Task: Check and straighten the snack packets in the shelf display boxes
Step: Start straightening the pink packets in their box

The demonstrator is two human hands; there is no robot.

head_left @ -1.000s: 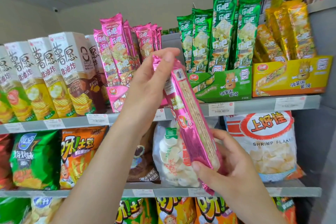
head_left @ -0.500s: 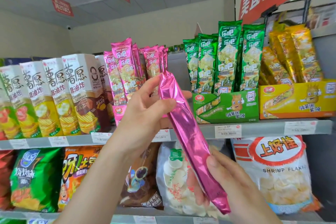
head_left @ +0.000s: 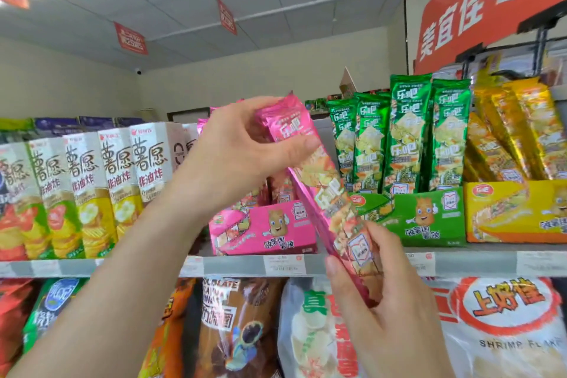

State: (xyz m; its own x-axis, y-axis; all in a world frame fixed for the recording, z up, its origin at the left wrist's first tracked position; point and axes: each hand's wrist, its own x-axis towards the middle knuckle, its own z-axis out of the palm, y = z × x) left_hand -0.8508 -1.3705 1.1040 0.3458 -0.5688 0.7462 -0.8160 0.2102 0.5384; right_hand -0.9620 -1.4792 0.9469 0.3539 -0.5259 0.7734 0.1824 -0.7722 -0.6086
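Head view: pink snack packet (head_left: 319, 181) held tilted in front of pink display box (head_left: 276, 230) on shelf (head_left: 239, 265). Left hand (head_left: 242, 150) pinches its top end; right hand (head_left: 380, 294) grips its bottom end.

Pink snack packet (head_left: 322, 181) is flipped: printed front now faces the camera, versus seam side 1 s ago and plain foil 0.5 s ago. Left hand (head_left: 242, 147) shifts from mid-packet up to grip the top end. Right hand (head_left: 377, 291) now pinches the bottom end. View tilts up, and the pink display box (head_left: 267, 230) front is uncovered.
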